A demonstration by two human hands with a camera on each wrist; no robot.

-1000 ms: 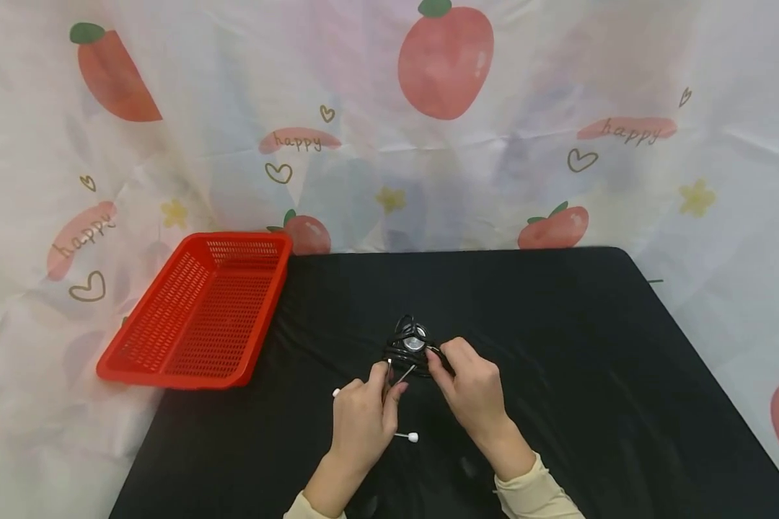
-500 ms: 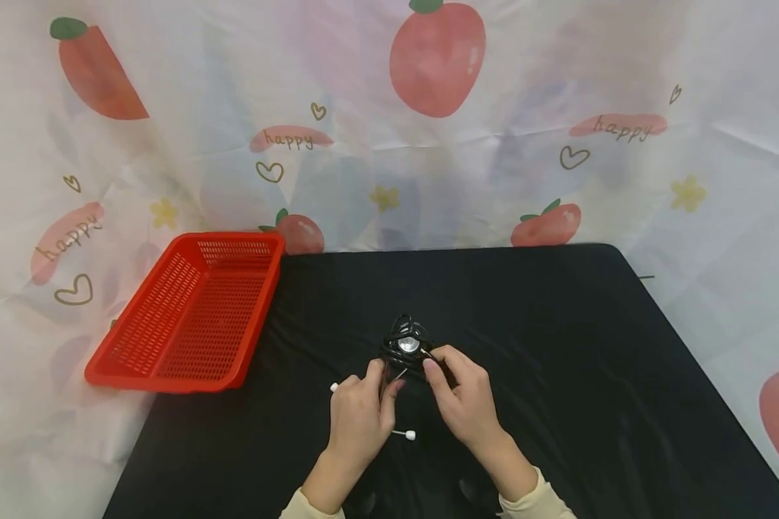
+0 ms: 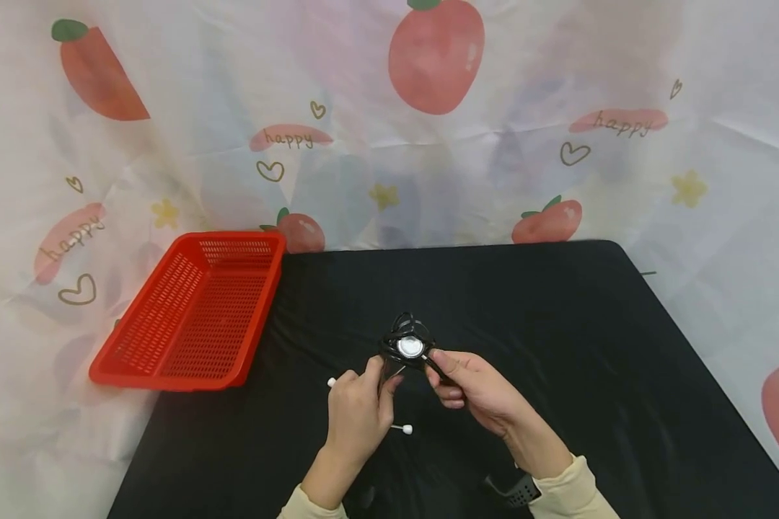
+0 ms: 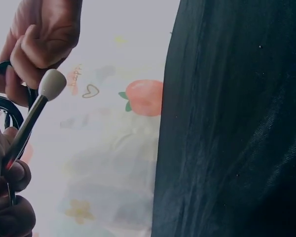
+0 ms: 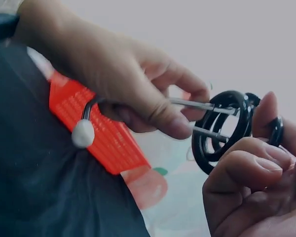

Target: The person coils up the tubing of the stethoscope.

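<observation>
A stethoscope with its black tubing wound in coils (image 3: 399, 339) is held between both hands above the black table. Its round silver chest piece (image 3: 410, 347) faces up among the coils. My left hand (image 3: 358, 411) grips the metal ear tubes. White ear tips (image 3: 407, 429) stick out on either side of that hand, and one ear tip (image 4: 53, 85) looms large in the left wrist view. With thumb and fingers, my right hand (image 3: 470, 386) pinches the black tubing beside the chest piece. In the right wrist view the metal tubes run through the coiled loops (image 5: 222, 131).
A red plastic basket (image 3: 273, 288) stands at the table's back left corner. The black cloth-covered table (image 3: 558, 324) spreads around the hands. Behind it hangs a pale curtain (image 3: 344, 72) printed with fruit. A dark band (image 3: 522, 491) is on the right wrist.
My right hand has turned over, its thumb now on top and its fingers under the tubing. The chest piece faces up more fully. The left hand keeps its hold on the ear tubes.
</observation>
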